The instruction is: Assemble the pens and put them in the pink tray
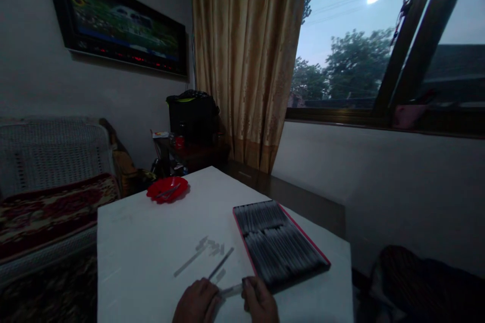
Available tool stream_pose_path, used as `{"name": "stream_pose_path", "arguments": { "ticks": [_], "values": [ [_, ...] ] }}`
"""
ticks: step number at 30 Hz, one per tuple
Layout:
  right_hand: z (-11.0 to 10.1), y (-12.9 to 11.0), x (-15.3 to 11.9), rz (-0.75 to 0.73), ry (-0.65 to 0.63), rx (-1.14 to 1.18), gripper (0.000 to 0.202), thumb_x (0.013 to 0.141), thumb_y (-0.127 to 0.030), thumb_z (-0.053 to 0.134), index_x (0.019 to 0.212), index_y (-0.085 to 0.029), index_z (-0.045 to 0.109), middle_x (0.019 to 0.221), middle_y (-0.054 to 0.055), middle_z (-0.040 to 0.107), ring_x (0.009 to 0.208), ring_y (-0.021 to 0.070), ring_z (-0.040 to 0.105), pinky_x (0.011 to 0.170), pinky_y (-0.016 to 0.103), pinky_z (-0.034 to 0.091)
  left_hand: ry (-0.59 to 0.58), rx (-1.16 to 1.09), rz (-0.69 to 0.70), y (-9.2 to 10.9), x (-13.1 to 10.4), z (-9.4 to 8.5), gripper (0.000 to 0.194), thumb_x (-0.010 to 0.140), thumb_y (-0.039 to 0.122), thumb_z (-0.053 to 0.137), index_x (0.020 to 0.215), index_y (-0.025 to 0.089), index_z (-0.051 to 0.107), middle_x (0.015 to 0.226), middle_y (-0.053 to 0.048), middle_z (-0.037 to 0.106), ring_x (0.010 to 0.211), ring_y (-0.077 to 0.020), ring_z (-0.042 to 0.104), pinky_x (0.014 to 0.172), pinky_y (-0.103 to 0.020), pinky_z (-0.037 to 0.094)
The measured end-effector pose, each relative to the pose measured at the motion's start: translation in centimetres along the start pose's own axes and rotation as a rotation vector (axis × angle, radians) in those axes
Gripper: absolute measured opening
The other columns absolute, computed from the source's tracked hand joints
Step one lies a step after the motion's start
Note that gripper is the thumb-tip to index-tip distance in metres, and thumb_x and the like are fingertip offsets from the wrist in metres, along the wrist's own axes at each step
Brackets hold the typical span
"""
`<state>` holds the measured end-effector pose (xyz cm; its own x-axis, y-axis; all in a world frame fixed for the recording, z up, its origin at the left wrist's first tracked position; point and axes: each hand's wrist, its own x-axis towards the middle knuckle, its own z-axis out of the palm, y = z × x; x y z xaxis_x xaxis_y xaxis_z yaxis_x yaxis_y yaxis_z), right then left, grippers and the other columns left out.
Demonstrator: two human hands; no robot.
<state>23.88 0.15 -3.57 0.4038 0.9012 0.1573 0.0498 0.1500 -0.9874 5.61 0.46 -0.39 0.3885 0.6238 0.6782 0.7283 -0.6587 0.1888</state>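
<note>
Near the front of the white table, my left hand (197, 302) and my right hand (260, 300) are closed on the two ends of a slim, pale see-through tube (232, 290). A dark tip shows at the right-hand fingers. Just beyond my left hand lies a thin dark stick (222, 262). Left of that rests a long clear strip (189, 262), with several short clear pieces (212, 245) around its far end. To the right is a shallow red-edged box (329, 264) packed with two rows of slim dark sticks (278, 247); their exact kind is too dim to tell.
A red scalloped plate (155, 193) with slim items in it sits on the far left of the white table (132, 242). Beyond stand a side table with a black bag (191, 118), a wicker seat (56, 149), a curtain (246, 60) and a window.
</note>
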Motion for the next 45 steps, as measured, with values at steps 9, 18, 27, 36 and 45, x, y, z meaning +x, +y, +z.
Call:
{"name": "stream_pose_path", "arguments": {
  "ticks": [9,18,27,36,45],
  "values": [
    [0.0,-0.6,-0.4,-0.009,0.004,0.062,0.051,0.073,-0.068,0.056,0.072,-0.018,0.067,0.053,-0.002,0.057,0.045,0.0110,0.049,0.042,0.020,0.038,-0.013,-0.087,-0.070,0.5,0.1,-0.2,0.023,0.091,0.043,0.045,0.092,0.026,0.061,0.080,-0.001,0.070,0.072,-0.0138,0.068,0.065,-0.021,0.056],
    [-0.9,0.3,0.0,0.024,-0.082,0.081,0.049,0.075,-0.065,0.057,0.080,-0.017,0.069,0.058,-0.001,0.061,0.049,0.0120,0.053,0.046,0.020,0.042,-0.019,-0.060,-0.095,0.5,-0.2,-0.2,0.029,0.088,0.048,0.048,0.101,0.025,0.060,0.083,-0.002,0.072,0.072,-0.0146,0.068,0.064,-0.022,0.056],
    [-0.9,-1.1,-0.1,0.030,-0.081,0.081,0.046,0.074,-0.061,0.061,0.079,-0.016,0.068,0.057,-0.001,0.059,0.049,0.0115,0.052,0.045,0.020,0.042,0.028,0.002,-0.037,0.5,0.1,-0.4,0.030,0.095,0.042,0.036,0.092,0.028,0.063,0.082,0.000,0.072,0.074,-0.0139,0.069,0.067,-0.023,0.056],
    [-1.0,-1.2,-0.1,0.024,-0.071,0.066,0.044,0.074,-0.060,0.061,0.078,-0.016,0.069,0.057,0.000,0.060,0.050,0.0122,0.053,0.047,0.021,0.042,-0.039,-0.018,-0.055,1.0,0.4,-0.9,0.027,0.094,0.042,0.040,0.089,0.026,0.062,0.081,0.000,0.071,0.073,-0.0125,0.068,0.064,-0.019,0.055],
    [-0.8,-1.4,-0.6,-0.074,-0.055,-0.093,0.036,0.078,-0.049,0.058,0.087,-0.017,0.071,0.073,0.005,0.069,0.061,0.0173,0.062,0.057,0.024,0.050,0.082,0.060,-0.122,0.0,0.1,-0.5,0.042,0.095,0.044,0.034,0.081,0.026,0.069,0.078,0.001,0.075,0.073,-0.0141,0.071,0.066,-0.021,0.056]
  ]
}}
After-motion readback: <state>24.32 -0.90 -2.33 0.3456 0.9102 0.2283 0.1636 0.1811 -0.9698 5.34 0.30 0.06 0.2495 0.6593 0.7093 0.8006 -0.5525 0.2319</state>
